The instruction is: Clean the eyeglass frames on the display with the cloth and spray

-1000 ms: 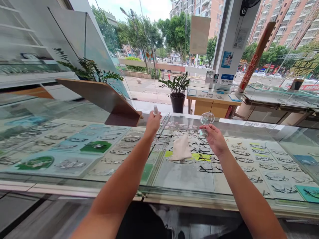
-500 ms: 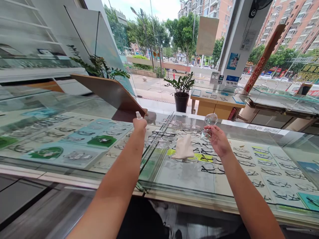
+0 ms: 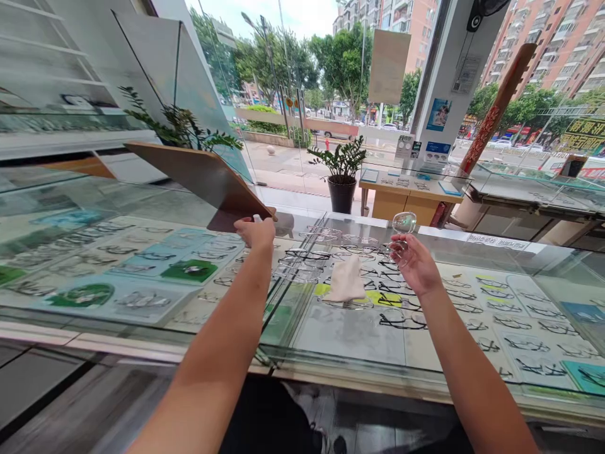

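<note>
My right hand (image 3: 418,268) pinches a pair of thin-rimmed eyeglasses (image 3: 404,222), held upright above the glass counter, one lens on top and the other partly behind my fingers. Further left, my left hand (image 3: 258,233) reaches to the far side of the counter, its fingers spread to the left. Beside them the white top of a small spray bottle (image 3: 256,218) shows; the hand hides its body, and I cannot tell whether they touch. A cream cloth (image 3: 346,280) lies crumpled on the counter between my arms, near several eyeglass frames (image 3: 307,255).
The glass display counter (image 3: 331,359) holds rows of eyeglasses. A tilted brown board (image 3: 198,173) stands just beyond my left hand. Behind the counter are a potted plant (image 3: 341,189) and a wooden table (image 3: 401,198) with more glasses, before a large window.
My left hand has loosened, its fingers now spread leftward, and less of the spray bottle shows. The eyeglasses in my right hand have turned slightly and moved a little right.
</note>
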Available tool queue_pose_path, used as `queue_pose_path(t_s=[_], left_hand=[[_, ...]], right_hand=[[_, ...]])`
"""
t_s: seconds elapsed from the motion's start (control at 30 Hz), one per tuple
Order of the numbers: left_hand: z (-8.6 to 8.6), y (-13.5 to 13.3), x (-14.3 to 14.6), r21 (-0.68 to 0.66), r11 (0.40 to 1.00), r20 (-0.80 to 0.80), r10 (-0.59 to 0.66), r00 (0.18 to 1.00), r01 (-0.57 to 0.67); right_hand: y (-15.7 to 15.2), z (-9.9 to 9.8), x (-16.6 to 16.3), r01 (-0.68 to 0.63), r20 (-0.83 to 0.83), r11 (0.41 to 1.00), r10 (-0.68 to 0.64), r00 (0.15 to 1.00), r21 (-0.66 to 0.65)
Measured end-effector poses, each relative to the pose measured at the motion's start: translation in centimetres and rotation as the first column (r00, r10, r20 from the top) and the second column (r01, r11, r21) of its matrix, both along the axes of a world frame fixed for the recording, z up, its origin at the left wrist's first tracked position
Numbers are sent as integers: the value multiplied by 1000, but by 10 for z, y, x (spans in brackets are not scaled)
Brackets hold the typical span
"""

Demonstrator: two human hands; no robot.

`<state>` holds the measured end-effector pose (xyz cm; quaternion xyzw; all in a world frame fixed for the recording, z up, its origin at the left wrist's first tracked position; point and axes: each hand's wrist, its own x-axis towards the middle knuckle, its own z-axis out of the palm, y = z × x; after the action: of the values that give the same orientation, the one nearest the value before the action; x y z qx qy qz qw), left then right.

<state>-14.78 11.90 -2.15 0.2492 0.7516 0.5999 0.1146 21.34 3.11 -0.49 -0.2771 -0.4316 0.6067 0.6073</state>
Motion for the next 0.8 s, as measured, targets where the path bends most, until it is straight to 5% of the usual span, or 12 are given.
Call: queue_pose_path(t_s=[0.13,0.2,0.27,0.3,0.37,0.47,0.53,0.8], left_hand=[[24,-18,22,139,981,-201,161,966,-135],[35,-28,35,228,973,-375,69,924,19],[44,-39,49,169,915,-487,-245,838,366],[47,-44,57,80,821,-519,-449,727,565],[50,-56,71,-174,510,-534,-768,355,842],[44,-73,91,-527,51,-365,-915,-172,848],[37,-83,100,-645,-80,-249,-918,-308,760],[39,-104,120,-894,12,-177,-928,-329,448]], right_hand=[[0,3,2,20,-15,1000,-20,1000,8],[0,4,1,26,-32,1000,-26,999,8],[-1,5,1,24,-45,1000,-24,999,11],[-1,5,0,22,-48,1000,-22,999,14],[-1,6,-1,20,-43,1000,-19,999,18],[-2,6,-1,17,-37,1000,-16,999,18],[-3,7,-1,9,-45,1000,-8,999,17],[-9,10,-2,-33,-105,999,34,994,16]])
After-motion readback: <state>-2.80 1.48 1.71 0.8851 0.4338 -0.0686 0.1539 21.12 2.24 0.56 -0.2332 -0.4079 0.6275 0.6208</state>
